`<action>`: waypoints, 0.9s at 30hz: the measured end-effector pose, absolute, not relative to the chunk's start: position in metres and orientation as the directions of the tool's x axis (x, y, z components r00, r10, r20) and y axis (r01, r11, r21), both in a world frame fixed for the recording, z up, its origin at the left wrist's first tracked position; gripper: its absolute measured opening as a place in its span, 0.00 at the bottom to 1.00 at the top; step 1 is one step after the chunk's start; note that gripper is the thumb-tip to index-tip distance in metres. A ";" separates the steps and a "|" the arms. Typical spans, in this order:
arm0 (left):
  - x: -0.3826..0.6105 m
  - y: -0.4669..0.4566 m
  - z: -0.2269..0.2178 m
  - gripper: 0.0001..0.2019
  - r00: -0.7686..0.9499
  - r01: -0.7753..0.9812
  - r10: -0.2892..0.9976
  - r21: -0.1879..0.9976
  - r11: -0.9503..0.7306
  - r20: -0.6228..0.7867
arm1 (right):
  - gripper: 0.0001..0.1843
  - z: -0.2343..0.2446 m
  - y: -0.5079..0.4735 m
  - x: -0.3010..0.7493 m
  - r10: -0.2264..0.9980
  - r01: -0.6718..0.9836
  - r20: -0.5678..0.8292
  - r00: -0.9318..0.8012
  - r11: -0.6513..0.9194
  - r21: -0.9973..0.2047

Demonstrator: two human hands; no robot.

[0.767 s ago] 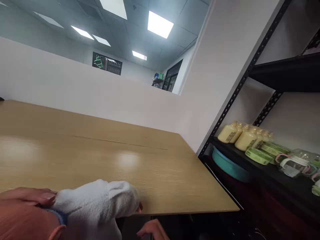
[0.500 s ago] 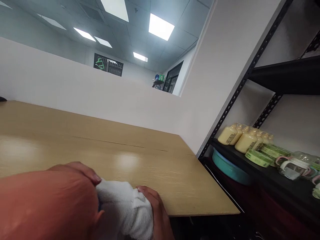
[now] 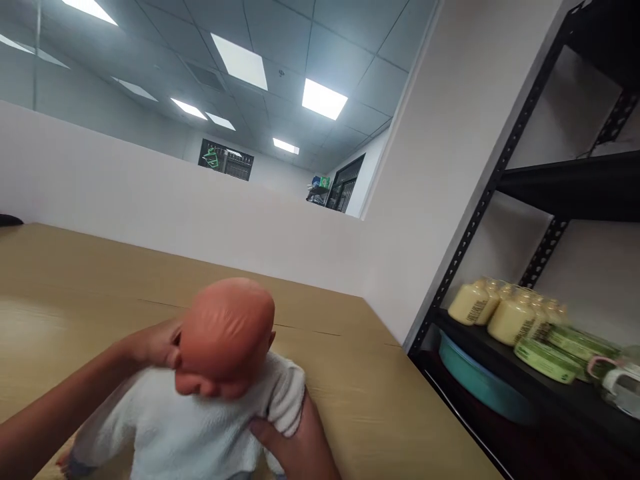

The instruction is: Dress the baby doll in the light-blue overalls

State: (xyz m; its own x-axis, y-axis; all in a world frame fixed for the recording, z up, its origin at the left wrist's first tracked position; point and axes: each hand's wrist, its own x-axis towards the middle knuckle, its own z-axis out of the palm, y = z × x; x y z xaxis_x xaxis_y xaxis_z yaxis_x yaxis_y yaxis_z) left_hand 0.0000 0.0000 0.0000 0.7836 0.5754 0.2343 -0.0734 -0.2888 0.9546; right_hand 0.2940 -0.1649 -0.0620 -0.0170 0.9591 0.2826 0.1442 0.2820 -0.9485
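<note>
A baby doll point(image 3: 227, 333) in a white fleecy top point(image 3: 185, 413) is upright over the wooden table, its head tipped forward with the front side toward me. My left hand point(image 3: 155, 343) is closed against the side of the doll's head, near the neck; its fingertips are partly hidden behind the head. Around the doll's side and sleeve wraps my right hand point(image 3: 295, 437), thumb on the chest of the top. One small foot of the doll shows at the lower left. The doll's lower body runs out of the picture.
The wooden table point(image 3: 360, 373) meets a low white wall with glass above. To the right, a black metal shelf point(image 3: 575, 180) holds several yellow bottles point(image 3: 470, 303), green packs point(image 3: 547, 360), a cup with handles point(image 3: 623, 387) and, lower, a turquoise basin point(image 3: 480, 380).
The doll has moved away from me and to the right, and now its front faces me. My left hand has shifted to its head. The view has tilted up.
</note>
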 end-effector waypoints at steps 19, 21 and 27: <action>0.052 0.147 -0.056 0.49 0.851 -0.016 0.525 1.000 -0.007 0.017 | 0.52 -0.132 -0.048 0.375 0.959 0.097 0.232 -0.165 0.250 -0.963; 0.057 0.160 -0.061 0.47 0.857 -0.013 0.515 1.000 0.027 -0.003 | 0.55 -0.150 -0.042 0.378 0.976 0.129 0.213 -0.051 0.218 -0.967; 0.070 0.202 -0.072 0.48 0.850 -0.053 0.526 0.988 0.148 -0.033 | 0.54 -0.179 -0.034 0.378 0.982 0.088 0.157 0.106 0.148 -0.985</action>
